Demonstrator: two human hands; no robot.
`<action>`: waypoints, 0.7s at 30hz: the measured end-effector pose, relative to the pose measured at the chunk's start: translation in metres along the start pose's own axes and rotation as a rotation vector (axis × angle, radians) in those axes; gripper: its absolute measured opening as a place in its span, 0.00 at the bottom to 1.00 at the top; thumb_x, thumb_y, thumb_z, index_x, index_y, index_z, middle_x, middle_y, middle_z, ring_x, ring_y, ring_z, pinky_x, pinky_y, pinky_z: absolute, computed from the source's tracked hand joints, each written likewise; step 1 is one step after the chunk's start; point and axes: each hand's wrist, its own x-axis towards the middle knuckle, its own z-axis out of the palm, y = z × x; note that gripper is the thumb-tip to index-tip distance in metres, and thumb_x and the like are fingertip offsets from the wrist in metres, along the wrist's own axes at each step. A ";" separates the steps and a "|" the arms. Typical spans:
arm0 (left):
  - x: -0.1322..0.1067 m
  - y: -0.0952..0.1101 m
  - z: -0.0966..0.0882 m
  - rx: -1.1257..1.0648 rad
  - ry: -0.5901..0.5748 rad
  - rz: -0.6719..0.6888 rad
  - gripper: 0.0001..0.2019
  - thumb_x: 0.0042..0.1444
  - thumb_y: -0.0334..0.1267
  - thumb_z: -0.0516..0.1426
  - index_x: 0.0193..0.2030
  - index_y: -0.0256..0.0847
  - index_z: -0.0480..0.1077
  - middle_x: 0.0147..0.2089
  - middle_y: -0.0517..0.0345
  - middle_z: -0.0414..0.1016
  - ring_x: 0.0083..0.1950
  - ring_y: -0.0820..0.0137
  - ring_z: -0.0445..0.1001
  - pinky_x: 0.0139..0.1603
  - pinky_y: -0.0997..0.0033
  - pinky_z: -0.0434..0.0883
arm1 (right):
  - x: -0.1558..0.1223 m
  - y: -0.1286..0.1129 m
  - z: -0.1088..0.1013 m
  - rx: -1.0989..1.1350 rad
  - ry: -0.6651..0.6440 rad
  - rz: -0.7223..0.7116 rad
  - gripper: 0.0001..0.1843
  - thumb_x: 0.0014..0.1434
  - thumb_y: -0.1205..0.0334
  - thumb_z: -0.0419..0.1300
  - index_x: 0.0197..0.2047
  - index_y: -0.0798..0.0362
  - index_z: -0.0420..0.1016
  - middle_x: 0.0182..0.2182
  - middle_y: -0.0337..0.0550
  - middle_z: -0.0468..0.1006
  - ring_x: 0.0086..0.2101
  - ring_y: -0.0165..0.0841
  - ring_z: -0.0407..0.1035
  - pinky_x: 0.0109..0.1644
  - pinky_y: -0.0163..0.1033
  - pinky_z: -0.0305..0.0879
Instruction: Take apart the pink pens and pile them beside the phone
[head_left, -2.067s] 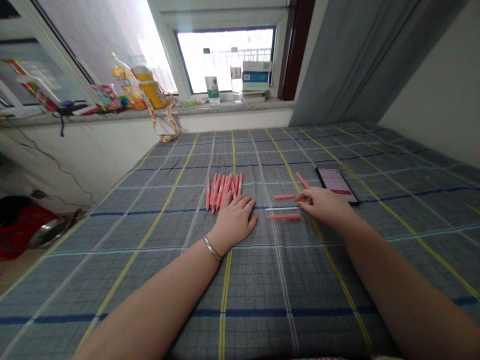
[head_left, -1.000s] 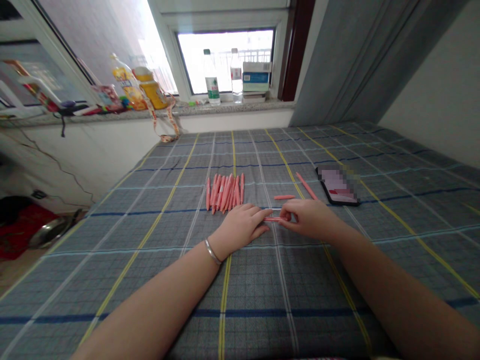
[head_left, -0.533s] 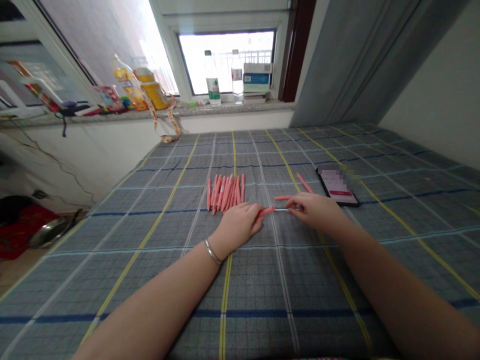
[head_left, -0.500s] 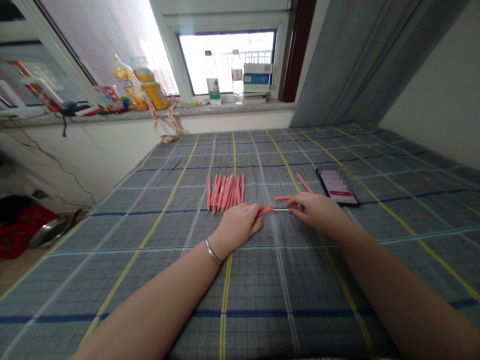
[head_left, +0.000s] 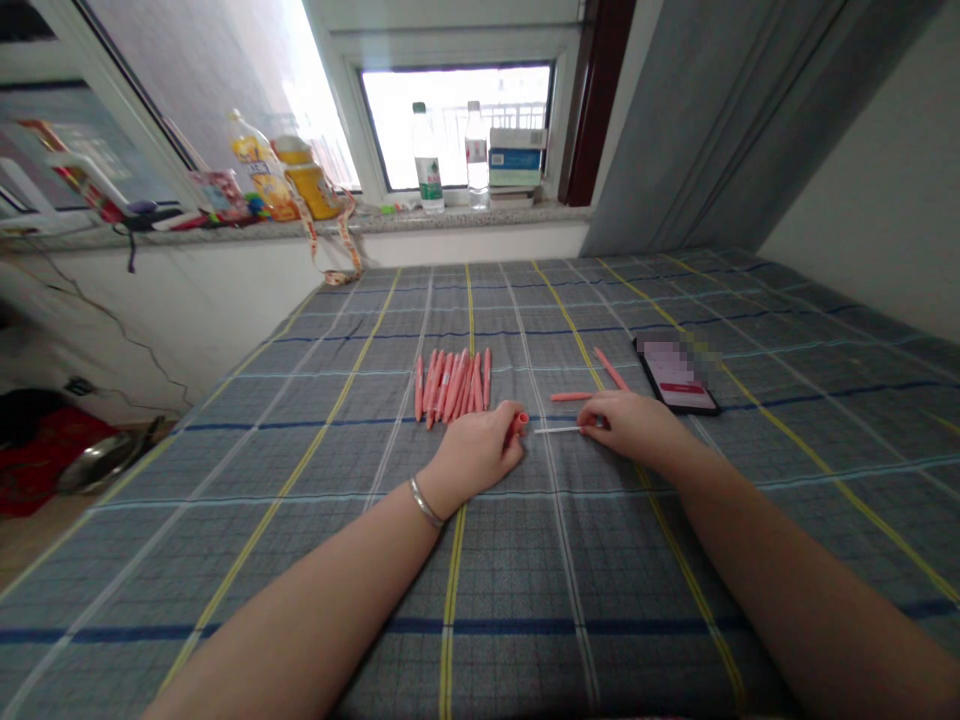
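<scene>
Refill [head_left: 556,430] and barrel [head_left: 523,421] had drawn apart, the barrel's open mouth turned into view, so the two were not joined. The left hand [head_left: 478,445] gripped the barrel; the right hand [head_left: 637,426] pinched the refill, whose free end was between the hands, just beside the mouth, well inside the far edge of the sheet [head_left: 300,560].

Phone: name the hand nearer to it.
Right. The right hand is close to the phone, at its near-left side; the left hand is farther left, by the pink pens.
</scene>
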 end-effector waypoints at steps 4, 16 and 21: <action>0.000 0.001 -0.001 -0.016 0.002 0.015 0.07 0.53 0.32 0.49 0.39 0.40 0.63 0.33 0.57 0.74 0.33 0.69 0.73 0.34 0.71 0.69 | -0.001 -0.001 -0.001 0.017 0.038 -0.020 0.06 0.54 0.60 0.55 0.30 0.48 0.73 0.37 0.40 0.77 0.38 0.34 0.69 0.38 0.37 0.63; 0.000 -0.001 -0.005 0.021 -0.015 0.051 0.05 0.52 0.32 0.48 0.36 0.40 0.62 0.30 0.58 0.71 0.33 0.68 0.71 0.34 0.69 0.67 | 0.000 -0.018 -0.003 0.477 0.027 -0.107 0.06 0.57 0.63 0.52 0.34 0.52 0.69 0.49 0.46 0.72 0.39 0.31 0.70 0.40 0.37 0.66; 0.000 -0.001 -0.005 0.063 -0.016 0.055 0.06 0.53 0.32 0.47 0.38 0.40 0.62 0.31 0.57 0.71 0.33 0.68 0.71 0.33 0.70 0.66 | -0.001 -0.019 -0.002 0.479 0.019 -0.113 0.06 0.57 0.63 0.52 0.33 0.53 0.70 0.44 0.46 0.74 0.38 0.31 0.70 0.40 0.36 0.66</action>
